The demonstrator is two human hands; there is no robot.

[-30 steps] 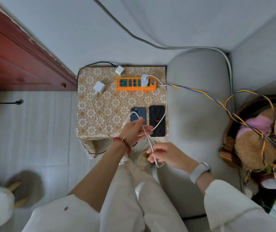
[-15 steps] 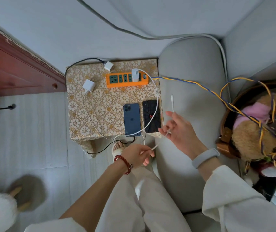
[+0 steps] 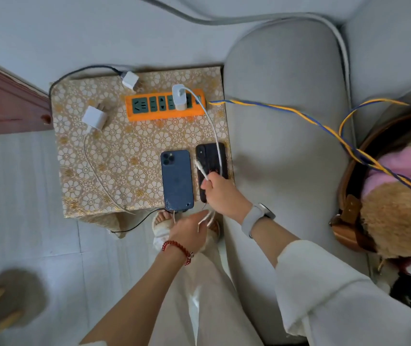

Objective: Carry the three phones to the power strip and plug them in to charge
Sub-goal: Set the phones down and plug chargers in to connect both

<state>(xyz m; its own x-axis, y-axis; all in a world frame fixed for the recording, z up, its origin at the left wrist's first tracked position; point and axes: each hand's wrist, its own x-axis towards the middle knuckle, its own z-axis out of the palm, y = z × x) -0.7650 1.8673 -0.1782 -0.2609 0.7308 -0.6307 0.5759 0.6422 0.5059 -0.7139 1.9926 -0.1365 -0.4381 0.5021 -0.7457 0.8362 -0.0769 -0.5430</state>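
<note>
An orange power strip (image 3: 159,114) lies at the back of a small table covered in floral cloth (image 3: 124,156). A white charger (image 3: 180,96) is plugged into it, and its white cable (image 3: 213,131) runs forward. A blue phone (image 3: 177,180) and a black phone (image 3: 210,156) lie face down side by side near the front edge. My right hand (image 3: 223,196) pinches the cable's plug end over the black phone. My left hand (image 3: 187,231) holds a lower loop of the same cable below the table's edge. I see only two phones.
Two unplugged white chargers (image 3: 94,118) (image 3: 130,80) lie on the cloth, one with a white cord, one with a black cord. A grey sofa arm (image 3: 281,146) stands right of the table. A yellow-blue cord (image 3: 286,112) leads to a basket of plush toys (image 3: 394,196).
My right hand swung the cable's plug end from over the sofa arm down to the black phone. My left hand stayed low at the table's front edge, holding the cable.
</note>
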